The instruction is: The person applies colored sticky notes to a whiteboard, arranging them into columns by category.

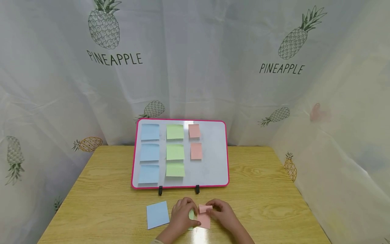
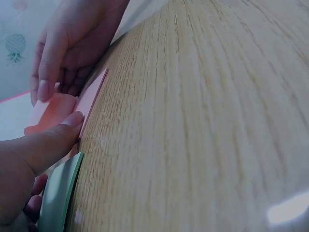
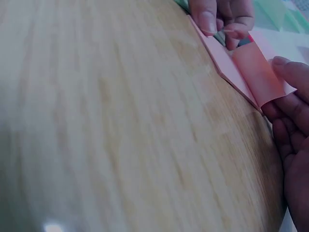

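Observation:
A pink sticky note pad (image 1: 204,222) lies on the table, its top sheet curled up from one edge. My right hand (image 1: 224,214) pinches that pink sticky note (image 3: 258,72) between thumb and fingers, and the sheet bends away from the pad. From the other side my left hand (image 1: 184,213) holds the pad, its thumb (image 2: 72,119) on the pad's surface and its fingers bent at the edge. A green sticky note pad (image 2: 59,193) lies under the left hand, partly hidden. To the left is a blue sticky note pad (image 1: 157,215).
Behind the hands a pink-framed whiteboard (image 1: 213,169) stands on black feet (image 1: 197,189). On it are columns of blue notes (image 1: 149,152), green notes (image 1: 175,152) and two pink notes (image 1: 196,151). A pineapple-print curtain (image 1: 207,67) hangs around the wooden table (image 1: 259,196).

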`<action>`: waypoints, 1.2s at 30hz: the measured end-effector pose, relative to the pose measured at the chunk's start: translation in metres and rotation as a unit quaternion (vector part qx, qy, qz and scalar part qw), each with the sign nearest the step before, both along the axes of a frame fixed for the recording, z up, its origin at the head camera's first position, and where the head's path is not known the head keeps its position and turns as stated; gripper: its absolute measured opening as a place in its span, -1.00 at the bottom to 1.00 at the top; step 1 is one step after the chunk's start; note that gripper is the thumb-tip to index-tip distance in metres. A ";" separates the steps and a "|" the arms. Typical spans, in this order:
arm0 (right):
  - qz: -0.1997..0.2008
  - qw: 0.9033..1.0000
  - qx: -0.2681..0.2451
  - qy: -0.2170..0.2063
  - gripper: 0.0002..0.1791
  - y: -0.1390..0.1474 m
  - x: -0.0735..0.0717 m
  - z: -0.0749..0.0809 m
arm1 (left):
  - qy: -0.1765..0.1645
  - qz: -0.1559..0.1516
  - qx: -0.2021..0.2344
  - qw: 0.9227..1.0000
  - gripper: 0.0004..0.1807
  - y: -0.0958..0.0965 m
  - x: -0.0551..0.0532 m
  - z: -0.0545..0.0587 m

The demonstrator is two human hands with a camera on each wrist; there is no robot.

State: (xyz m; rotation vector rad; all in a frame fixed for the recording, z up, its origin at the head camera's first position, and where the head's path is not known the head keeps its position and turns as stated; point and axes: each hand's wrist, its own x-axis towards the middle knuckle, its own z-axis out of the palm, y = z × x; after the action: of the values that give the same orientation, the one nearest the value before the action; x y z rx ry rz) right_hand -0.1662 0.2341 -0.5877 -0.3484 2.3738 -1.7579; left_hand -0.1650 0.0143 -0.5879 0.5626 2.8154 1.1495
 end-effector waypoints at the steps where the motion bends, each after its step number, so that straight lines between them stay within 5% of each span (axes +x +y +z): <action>1: 0.000 1.000 -0.004 -0.003 -0.77 0.000 0.000 0.001 | 0.001 -0.001 0.001 1.000 -0.62 0.000 0.000 0.000; 12: 0.053 0.998 -0.026 0.007 -0.75 0.003 -0.007 0.007 | -0.004 -0.009 -0.013 1.000 -0.52 -0.002 0.001 0.004; 18: 0.086 0.996 0.002 -0.009 -0.68 0.010 -0.011 0.015 | -0.003 -0.014 -0.016 1.000 -0.51 -0.002 0.002 0.007; 36: 0.049 0.998 0.033 -0.013 -0.79 0.017 -0.034 0.027 | -0.002 -0.012 -0.016 1.000 -0.54 -0.002 0.000 0.006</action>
State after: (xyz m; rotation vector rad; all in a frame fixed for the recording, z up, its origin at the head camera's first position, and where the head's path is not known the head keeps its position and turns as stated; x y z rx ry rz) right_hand -0.2007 0.2509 -0.5605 -0.4210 2.3475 -1.6287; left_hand -0.1648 0.0119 -0.5820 0.5878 2.8105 1.0978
